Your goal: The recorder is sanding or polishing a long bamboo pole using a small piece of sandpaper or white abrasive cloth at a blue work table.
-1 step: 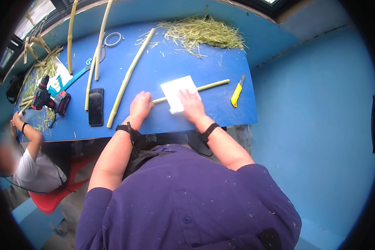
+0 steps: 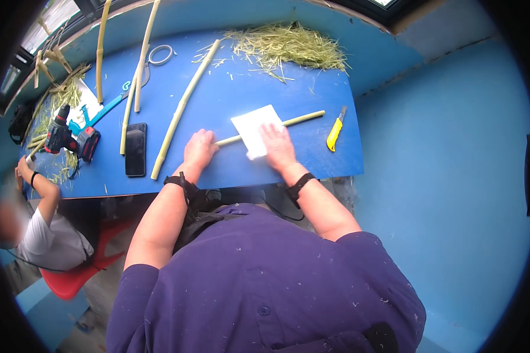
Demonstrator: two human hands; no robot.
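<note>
The step in hand is appearing to be work on the short cane (image 2: 305,117), with the white sheet (image 2: 249,128) being pressed over its middle. The cane is lying aslant near the front edge of the blue bench (image 2: 312,156), its right length emerging from the sheet and pointing toward the yellow knife (image 2: 335,136), which is resting apart from it.

The left hand (image 2: 199,148) is closing around the cane's left end, knuckles up, and is apparently steadying it. The right hand (image 2: 278,147) is lying flattened on the sheet, its fingers spreading forward; whether the sheet is wrapping beneath the cane cannot be told.

In this inspector's judgement, any further stroke of the sheet is calling for firm holding by the left hand and even pressure from the right.

Both forearms are rising from the lower edge and converging slightly, the right one slanting inward toward the sheet. The long cane (image 2: 181,110) is lying left of the left hand, not touching it.
</note>
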